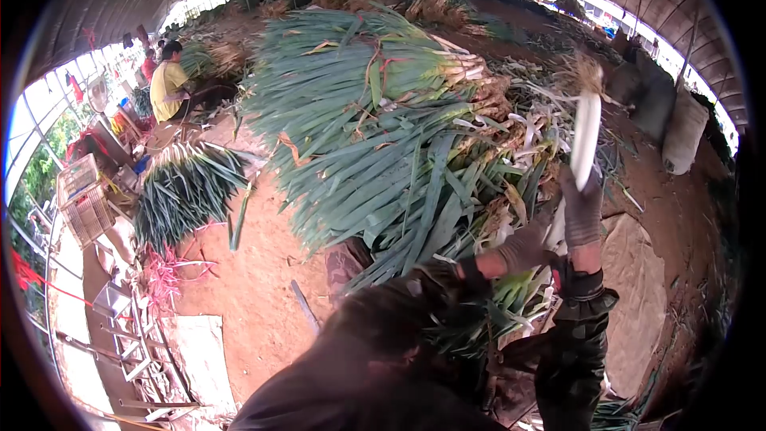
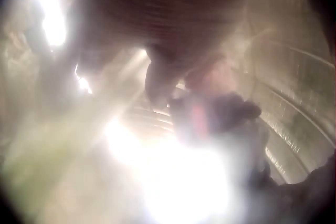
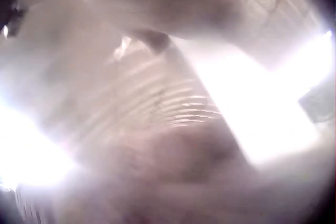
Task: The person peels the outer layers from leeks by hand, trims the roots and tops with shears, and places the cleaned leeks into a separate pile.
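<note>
A leek (image 1: 586,137) stands roots up in front of me, its white shank bare and its green leaves hanging down below the hands. My gloved right hand (image 1: 581,211) grips the white shank; in the right wrist view the shank (image 3: 247,98) runs out brightly overexposed from that hand. Lower and to its left, my gloved left hand (image 1: 523,247) holds the same leek near where white turns to green. The left wrist view is blurred, with a pale green stalk (image 2: 58,150) slanting down from the hand. A large heap of leeks (image 1: 359,112) lies just ahead.
Another bunch of leeks (image 1: 190,191) lies on the dirt floor at left, near pink twine (image 1: 169,275) and a crate (image 1: 82,199). Someone in a yellow shirt (image 1: 167,89) sits behind it. White sacks (image 1: 685,132) stand at right, and a cloth (image 1: 634,303) lies beside me.
</note>
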### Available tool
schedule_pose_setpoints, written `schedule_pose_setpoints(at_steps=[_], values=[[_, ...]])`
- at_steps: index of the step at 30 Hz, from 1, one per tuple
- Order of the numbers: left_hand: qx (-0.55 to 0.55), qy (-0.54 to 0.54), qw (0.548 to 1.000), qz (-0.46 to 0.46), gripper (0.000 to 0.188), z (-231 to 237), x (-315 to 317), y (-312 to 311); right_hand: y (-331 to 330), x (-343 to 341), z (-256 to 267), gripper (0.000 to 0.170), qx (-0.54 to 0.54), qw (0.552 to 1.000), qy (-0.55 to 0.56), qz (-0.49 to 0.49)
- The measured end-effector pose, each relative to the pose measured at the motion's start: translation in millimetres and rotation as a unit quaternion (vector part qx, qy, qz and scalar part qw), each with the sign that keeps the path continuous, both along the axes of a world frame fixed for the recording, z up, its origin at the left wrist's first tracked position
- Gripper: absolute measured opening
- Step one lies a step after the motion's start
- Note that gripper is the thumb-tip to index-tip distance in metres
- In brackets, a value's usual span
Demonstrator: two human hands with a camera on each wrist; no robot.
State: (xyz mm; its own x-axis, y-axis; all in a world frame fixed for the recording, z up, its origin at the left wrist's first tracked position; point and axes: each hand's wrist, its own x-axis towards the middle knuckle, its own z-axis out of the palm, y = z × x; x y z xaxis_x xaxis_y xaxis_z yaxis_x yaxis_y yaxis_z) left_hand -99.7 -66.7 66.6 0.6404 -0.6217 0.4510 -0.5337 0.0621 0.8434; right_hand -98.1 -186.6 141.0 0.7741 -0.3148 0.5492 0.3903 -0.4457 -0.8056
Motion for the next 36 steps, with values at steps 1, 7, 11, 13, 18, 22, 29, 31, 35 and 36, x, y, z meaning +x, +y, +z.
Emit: schedule_pose_setpoints(at_steps=[1,7,11,13,18,22,29,31,35,36], values=[[-0.032,0.021,0.999,-0.010,0.103,-7.3,0.6,-14.2,0.5,3.4,2.5,0.026,-0.010,1.000,0.023,0.002],[-0.102,0.075,0.992,0.008,0.087,5.7,11.2,-39.9,-11.1,-4.9,47.8,0.051,-0.169,0.982,-0.068,-0.044],[-0.033,0.027,0.998,-0.049,0.076,31.4,39.9,-37.9,-26.5,-47.9,137.1,0.065,-0.603,0.728,-0.248,-0.212],[0.029,0.005,0.989,-0.144,0.070,41.0,57.1,-36.5,-52.5,-50.3,160.3,0.057,-0.732,0.622,-0.199,-0.196],[0.058,0.031,0.947,-0.315,0.058,66.0,48.5,-47.4,-78.5,-71.8,181.3,0.023,-0.869,0.404,-0.228,-0.174],[0.010,-0.178,0.963,-0.203,0.034,86.5,22.4,-79.3,-150.9,-105.1,172.5,0.024,-0.875,0.409,-0.045,-0.255],[0.065,-0.509,0.794,0.325,0.065,47.8,69.8,-90.7,-349.9,-396.1,106.0,0.043,-0.582,0.554,0.227,-0.551],[0.174,-0.467,0.781,0.375,0.053,3.3,106.4,-74.1,-402.9,-534.6,49.3,0.046,-0.534,0.462,0.344,-0.619],[0.314,-0.109,0.942,0.043,0.034,-133.8,103.0,-58.7,-249.2,-632.2,-138.6,0.052,-0.196,0.444,0.443,-0.754],[0.254,0.026,0.967,-0.008,0.046,-163.7,75.3,-60.6,-212.2,-668.7,-206.1,0.052,-0.067,0.431,0.470,-0.767]])
